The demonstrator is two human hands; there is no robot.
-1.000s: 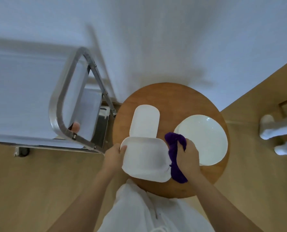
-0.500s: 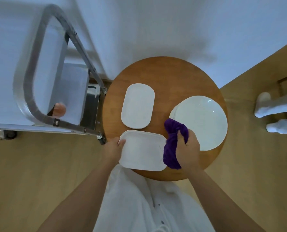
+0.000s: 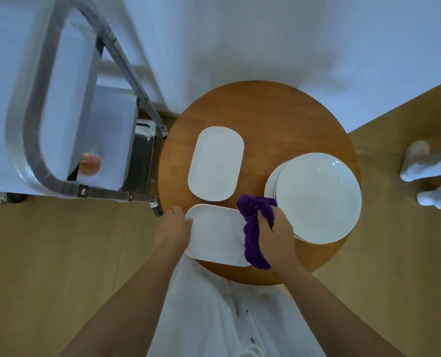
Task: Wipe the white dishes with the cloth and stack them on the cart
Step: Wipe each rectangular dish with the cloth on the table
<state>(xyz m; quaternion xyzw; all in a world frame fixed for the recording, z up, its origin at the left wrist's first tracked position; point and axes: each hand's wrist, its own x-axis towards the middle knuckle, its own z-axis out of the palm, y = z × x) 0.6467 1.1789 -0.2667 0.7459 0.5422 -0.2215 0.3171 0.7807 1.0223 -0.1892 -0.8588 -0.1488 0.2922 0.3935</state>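
A white rectangular dish (image 3: 215, 234) lies at the near edge of the round wooden table (image 3: 278, 119). My left hand (image 3: 173, 228) grips its left edge. My right hand (image 3: 273, 234) is closed on a bunched purple cloth (image 3: 252, 228) that touches the dish's right end. A second white rectangular dish (image 3: 215, 163) rests flat beyond the first. To the right stands a stack of round white plates (image 3: 317, 197). The metal cart (image 3: 67, 140) with its tubular handle is at the left.
An orange round object (image 3: 90, 164) sits on the cart's lower level. A wall rises behind the table. At the far right, another person's feet in white socks (image 3: 430, 176) stand on the wooden floor (image 3: 59, 253). My white apron (image 3: 214, 318) hangs below the table edge.
The dish in my left hand has come down from a tilt to lie nearly flat, pulled nearer to me and off the other rectangular dish. The camera view has shifted, so the cart looks closer.
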